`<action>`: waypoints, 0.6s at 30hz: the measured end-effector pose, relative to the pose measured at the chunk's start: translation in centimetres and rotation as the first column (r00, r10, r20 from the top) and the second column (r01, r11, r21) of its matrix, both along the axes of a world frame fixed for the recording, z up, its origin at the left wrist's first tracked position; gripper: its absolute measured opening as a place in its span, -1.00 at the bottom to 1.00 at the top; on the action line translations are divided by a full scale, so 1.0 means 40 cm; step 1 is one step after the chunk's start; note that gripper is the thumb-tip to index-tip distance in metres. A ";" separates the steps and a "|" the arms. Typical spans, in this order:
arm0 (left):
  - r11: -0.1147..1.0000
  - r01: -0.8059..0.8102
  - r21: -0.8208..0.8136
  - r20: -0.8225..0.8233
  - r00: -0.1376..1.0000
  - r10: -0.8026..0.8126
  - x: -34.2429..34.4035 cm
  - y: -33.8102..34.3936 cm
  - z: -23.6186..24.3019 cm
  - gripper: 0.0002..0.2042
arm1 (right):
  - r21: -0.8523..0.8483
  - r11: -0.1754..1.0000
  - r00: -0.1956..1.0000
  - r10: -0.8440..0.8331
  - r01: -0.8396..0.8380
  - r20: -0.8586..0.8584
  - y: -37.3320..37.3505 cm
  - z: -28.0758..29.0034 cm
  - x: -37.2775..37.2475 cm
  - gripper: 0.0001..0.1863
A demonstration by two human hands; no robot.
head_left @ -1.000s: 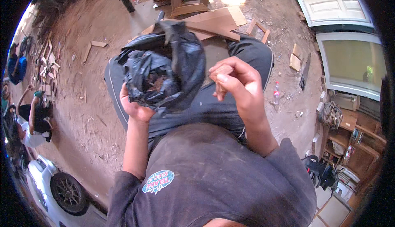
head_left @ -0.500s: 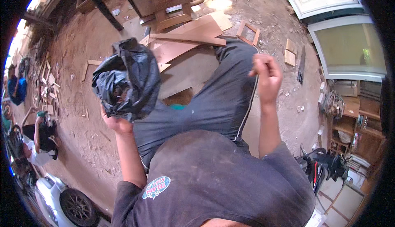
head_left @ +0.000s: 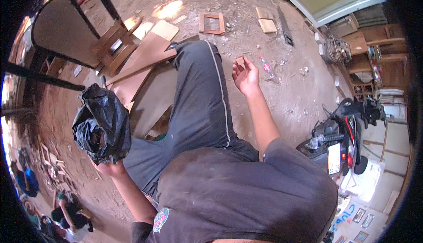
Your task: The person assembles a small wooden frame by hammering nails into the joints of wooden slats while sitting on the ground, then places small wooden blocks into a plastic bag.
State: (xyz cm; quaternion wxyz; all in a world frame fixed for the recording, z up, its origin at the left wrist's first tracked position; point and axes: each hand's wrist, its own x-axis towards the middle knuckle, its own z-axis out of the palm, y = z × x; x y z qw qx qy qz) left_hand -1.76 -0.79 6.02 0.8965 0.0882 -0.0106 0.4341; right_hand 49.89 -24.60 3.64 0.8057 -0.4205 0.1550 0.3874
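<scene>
From mid-view, plastic bag (head_left: pixel 102 130) at nine o'clock in the left hand (head_left: pixel 110 168); planks (head_left: pixel 147 51) at ten; wooden frame (head_left: pixel 211 31) on the ground (head_left: pixel 293 86) at twelve; bottle (head_left: pixel 267 68) at two; motorcycle (head_left: pixel 346 132) at three.

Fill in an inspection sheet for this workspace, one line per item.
Surface: earth floor, strewn with small debris.
Job's things: black plastic bag, crumpled, contents unclear; small brown piece.
Clutter: overlapping planks beyond the person's legs; small wooden frame and clear bottle on the floor.
Grips: left hand holds the bag from below, fingers mostly hidden; right hand holds the brown piece at its fingertips.
Cables: a coil, apparently cable or wire, near the shelves; type unclear.
Surroundings: motorcycle and wooden shelves at right; other people at lower left.
</scene>
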 end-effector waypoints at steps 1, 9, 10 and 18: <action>0.999 0.041 0.005 0.042 0.998 -0.042 -0.006 0.010 -0.014 -0.43 | 0.028 0.999 0.999 0.030 -0.031 0.030 -0.004 0.021 0.010 -0.76; 1.000 -0.003 0.000 -0.017 1.000 0.003 0.051 -0.028 0.046 -0.41 | 0.041 0.916 0.854 0.356 -0.400 0.380 0.014 0.135 0.051 -0.70; 1.000 -0.006 -0.006 -0.030 1.000 0.006 0.051 -0.035 0.054 -0.40 | -0.052 0.912 0.830 0.393 -0.407 0.395 0.028 0.139 0.059 -0.69; 0.995 -0.064 -0.077 -0.058 0.996 0.060 0.110 -0.073 0.122 -0.43 | -0.677 0.698 0.381 0.575 0.234 0.724 0.065 0.088 0.171 -0.09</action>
